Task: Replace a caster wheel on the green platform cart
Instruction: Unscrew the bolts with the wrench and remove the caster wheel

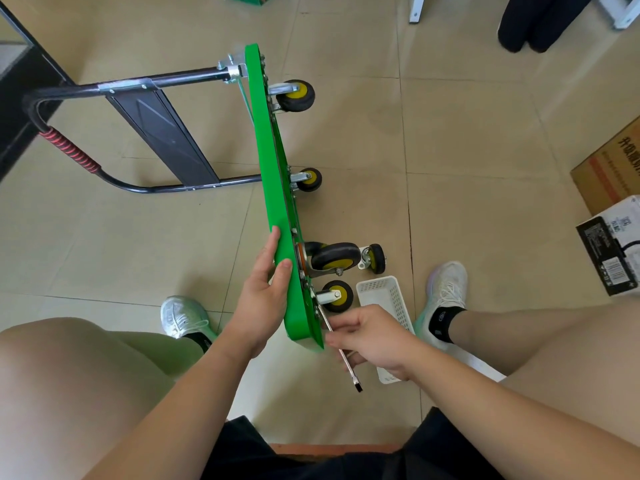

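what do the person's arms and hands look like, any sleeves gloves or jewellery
The left forearm and right forearm are bare, with no sleeves in view. The left hand and right hand wear no gloves, and no watch, bracelet or ring shows on either.

Little print can be read, and all of it is on the boxes at the right.
The brown cardboard box (604, 174) carries dark Chinese characters beginning "升级"; the rest is cut off by the frame edge. The black-and-white box (602, 237) has a barcode label (615, 271), but its digits and small print are too fine to read.
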A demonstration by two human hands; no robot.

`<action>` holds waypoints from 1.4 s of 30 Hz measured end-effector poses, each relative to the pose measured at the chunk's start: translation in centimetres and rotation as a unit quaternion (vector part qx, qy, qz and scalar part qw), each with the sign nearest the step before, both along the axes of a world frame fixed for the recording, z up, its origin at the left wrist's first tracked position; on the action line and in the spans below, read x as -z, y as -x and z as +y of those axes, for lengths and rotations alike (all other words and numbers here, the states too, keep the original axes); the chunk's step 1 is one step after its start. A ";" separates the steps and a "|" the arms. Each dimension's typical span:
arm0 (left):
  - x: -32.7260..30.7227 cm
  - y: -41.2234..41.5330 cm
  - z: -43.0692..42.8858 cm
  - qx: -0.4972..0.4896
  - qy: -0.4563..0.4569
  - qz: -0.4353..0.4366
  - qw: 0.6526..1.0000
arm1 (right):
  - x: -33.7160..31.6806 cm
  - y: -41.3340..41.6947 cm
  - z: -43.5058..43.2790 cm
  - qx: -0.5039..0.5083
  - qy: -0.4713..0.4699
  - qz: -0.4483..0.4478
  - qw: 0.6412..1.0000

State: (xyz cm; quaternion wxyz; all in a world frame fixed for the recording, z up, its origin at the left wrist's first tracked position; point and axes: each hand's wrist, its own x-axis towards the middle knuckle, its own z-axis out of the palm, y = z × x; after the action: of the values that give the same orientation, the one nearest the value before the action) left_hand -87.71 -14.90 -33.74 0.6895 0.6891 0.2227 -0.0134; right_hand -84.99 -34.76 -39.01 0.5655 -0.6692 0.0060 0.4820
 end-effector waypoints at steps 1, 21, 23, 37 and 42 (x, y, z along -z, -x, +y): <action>0.0 0.0 0.0 0.001 -0.002 0.000 1.000 | -0.8 -0.1 0.2 0.002 -0.008 0.004 1.000; -0.2 0.1 0.0 -0.001 -0.007 0.002 1.000 | -2.3 -1.0 2.7 0.027 -0.033 0.002 0.999; -0.3 0.1 0.0 -0.002 -0.007 0.001 1.000 | -1.5 -0.8 2.9 0.028 -0.041 0.003 0.999; -0.1 0.0 -0.1 0.001 -0.010 0.004 1.000 | -0.3 -0.4 2.0 0.012 0.022 -0.098 0.995; 0.0 0.0 0.0 -0.004 -0.011 0.005 1.000 | -1.6 -1.2 1.6 -0.008 0.050 -0.080 0.995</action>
State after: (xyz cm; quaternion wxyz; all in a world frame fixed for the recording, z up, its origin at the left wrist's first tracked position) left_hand -87.72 -14.90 -33.77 0.6810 0.6956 0.2286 -0.0119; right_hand -83.79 -33.13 -37.44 0.5258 -0.7334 -0.0208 0.4304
